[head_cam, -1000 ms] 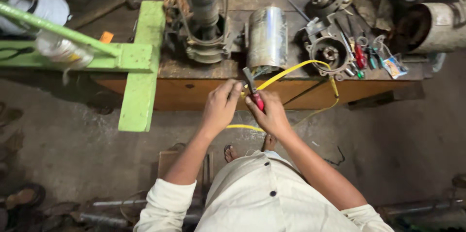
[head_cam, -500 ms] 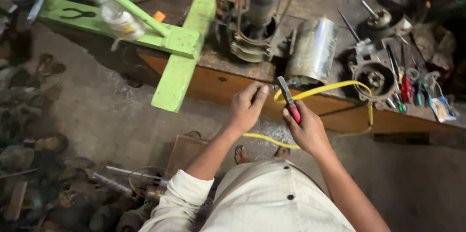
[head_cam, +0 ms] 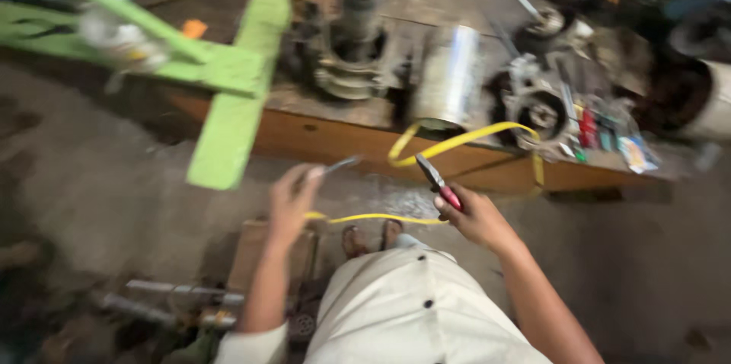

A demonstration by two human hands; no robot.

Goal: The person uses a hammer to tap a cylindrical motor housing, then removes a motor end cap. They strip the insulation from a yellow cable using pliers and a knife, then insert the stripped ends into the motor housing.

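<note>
Nearest, right hand (head_cam: 476,215) closed around red-handled pliers (head_cam: 438,181); left hand (head_cam: 293,200), fingers half-curled, pinches thin grey wire end (head_cam: 341,164). Yellow flexible cable (head_cam: 457,139) loops between hands up to wooden workbench (head_cam: 343,132). Risk: slack loop snagging bench edge, jerking the wire free

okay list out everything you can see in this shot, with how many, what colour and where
bench: one, brown wood, across the top
frame: one, green, upper left, reaching past the bench edge
motor parts: several, grey metal, bench middle
cylinder: one, shiny silver, bench centre
housing: one, grey, right of the cylinder
small tools: several, red and other colours, bench right; blurred
cable: one, yellow, looping off the bench down to the hands
pliers: one, red handles, in the right hand
left hand: pinching a thin grey wire end
right hand: grip closed on the pliers
</note>
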